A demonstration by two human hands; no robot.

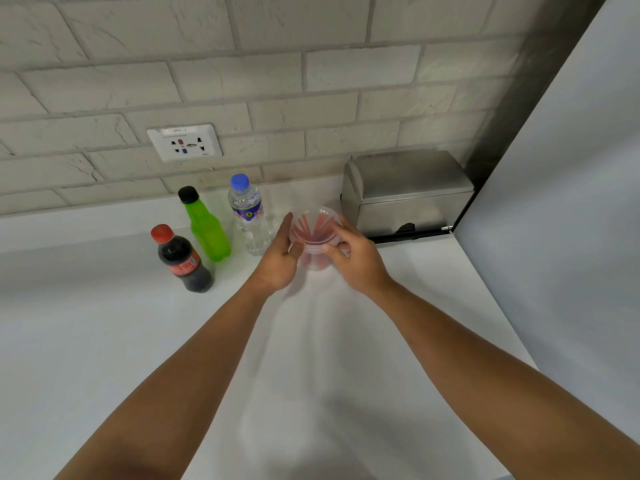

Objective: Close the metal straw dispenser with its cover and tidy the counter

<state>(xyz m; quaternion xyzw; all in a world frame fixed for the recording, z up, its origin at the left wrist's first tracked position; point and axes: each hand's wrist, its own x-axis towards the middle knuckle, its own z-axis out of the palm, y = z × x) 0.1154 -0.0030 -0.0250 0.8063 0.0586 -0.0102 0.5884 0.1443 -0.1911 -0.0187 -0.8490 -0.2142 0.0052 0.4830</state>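
Holding a clear plastic cup (314, 237) of red straws (320, 226) between both hands, just in front of the metal straw dispenser (405, 195), which is sitting in the back right corner of the bench (346, 341) against the brick wall. Its cover (408, 174) is looking already down, so my read is the tidying half is what's going on now.

Left hand (278, 261) is cupping the left side of the cup, with its fingers (286, 225) curled round the rim. Right hand (358, 259) is pinching the near rim, thumb in front and fingers (343, 221) wrapping the far side. So neither hand is spread flat, both are closing on the cup. I can't tell if the base is touching the bench or being lifted.

Tips for this bit: thin plastic like that is probably flexing easily, so I'd be gripping lower on the wall rather than squeezing the rim, and keeping it level so the straws aren't fanning out and tipping over the edge. Water bottle (250, 216) is standing just left of the cup, with the green bottle (205, 225) and cola bottle (181, 259) further left, so watch the left elbow and wrist when moving, since those tall bottles are looking easy to knock.
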